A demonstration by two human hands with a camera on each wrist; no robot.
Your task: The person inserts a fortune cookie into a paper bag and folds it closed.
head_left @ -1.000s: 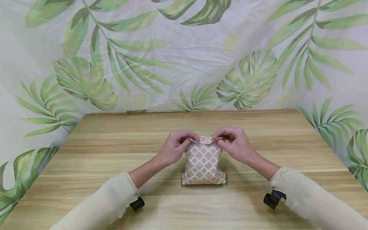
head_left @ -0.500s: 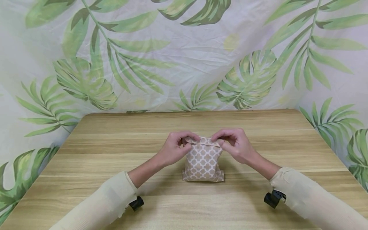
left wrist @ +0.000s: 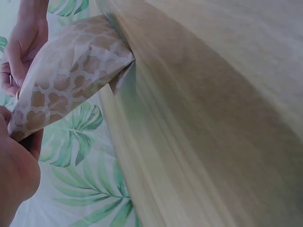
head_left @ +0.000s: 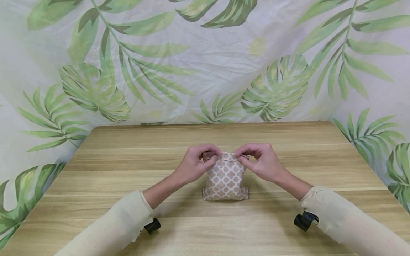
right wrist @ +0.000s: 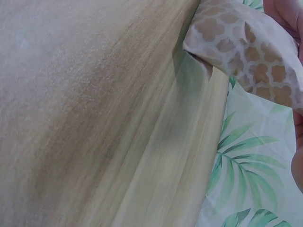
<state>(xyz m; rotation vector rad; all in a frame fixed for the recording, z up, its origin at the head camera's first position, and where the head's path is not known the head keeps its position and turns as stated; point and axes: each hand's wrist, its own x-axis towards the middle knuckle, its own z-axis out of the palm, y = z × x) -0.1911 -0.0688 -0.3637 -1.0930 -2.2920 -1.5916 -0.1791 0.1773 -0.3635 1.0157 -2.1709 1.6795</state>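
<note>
A small paper bag (head_left: 226, 180) with a brown and white pattern stands upright on the wooden table (head_left: 128, 156), near the middle of it. The left hand (head_left: 195, 163) pinches the left corner of the bag's folded top with curled fingers and thumb. The right hand (head_left: 261, 161) pinches the right corner in the same way. Both hands are just above the bag's body. Behind the table hangs a leaf-printed curtain (head_left: 205, 60).

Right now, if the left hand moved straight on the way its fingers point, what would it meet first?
Probably the right hand. The left hand points right across the bag top, which both hands pinch; depth between them is unclear.
</note>
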